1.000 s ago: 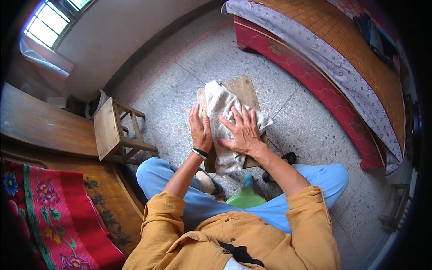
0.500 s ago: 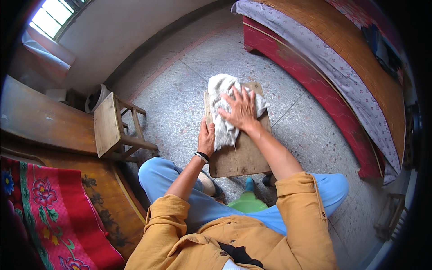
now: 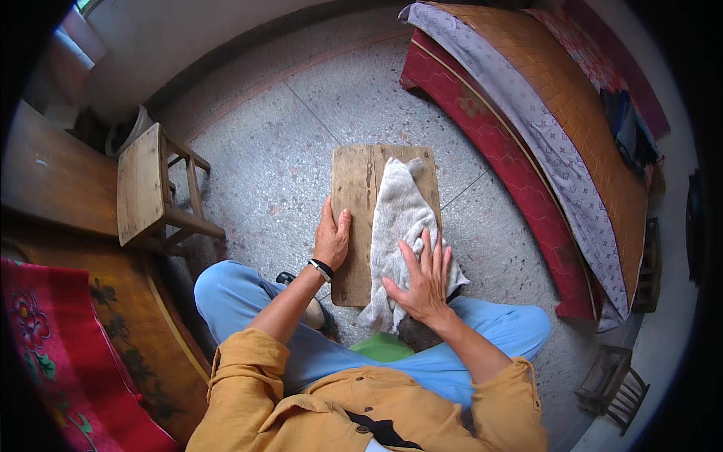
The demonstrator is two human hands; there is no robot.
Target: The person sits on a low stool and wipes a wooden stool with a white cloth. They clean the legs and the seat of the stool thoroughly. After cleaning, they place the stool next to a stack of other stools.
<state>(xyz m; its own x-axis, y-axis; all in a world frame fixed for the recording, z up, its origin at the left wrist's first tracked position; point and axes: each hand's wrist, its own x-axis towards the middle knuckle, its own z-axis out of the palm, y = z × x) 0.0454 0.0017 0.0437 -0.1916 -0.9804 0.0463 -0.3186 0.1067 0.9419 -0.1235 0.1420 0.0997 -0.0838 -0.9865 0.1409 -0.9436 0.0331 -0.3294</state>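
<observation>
In front of my knees stands a low wooden stool (image 3: 352, 233) with a worn rectangular top; its legs are hidden beneath. A crumpled white-grey cloth (image 3: 399, 218) covers the right part of that top, and its near end droops over the front edge. Flat on the cloth's near right portion lies my right hand (image 3: 426, 279), fingers spread. My left hand (image 3: 331, 237) grips the top's left edge, thumb upward and fingers along the side.
To the left is another wooden stool (image 3: 143, 188), with a white bucket (image 3: 135, 128) behind it. A red-sided bed (image 3: 489, 128) runs along the right. A small wooden chair (image 3: 614, 388) stands at lower right. Something green (image 3: 382, 347) shows between my legs.
My right hand has slid the cloth toward me and to the right, uncovering the top's left and far parts. My left hand stays on the left edge. The view has shifted a little.
</observation>
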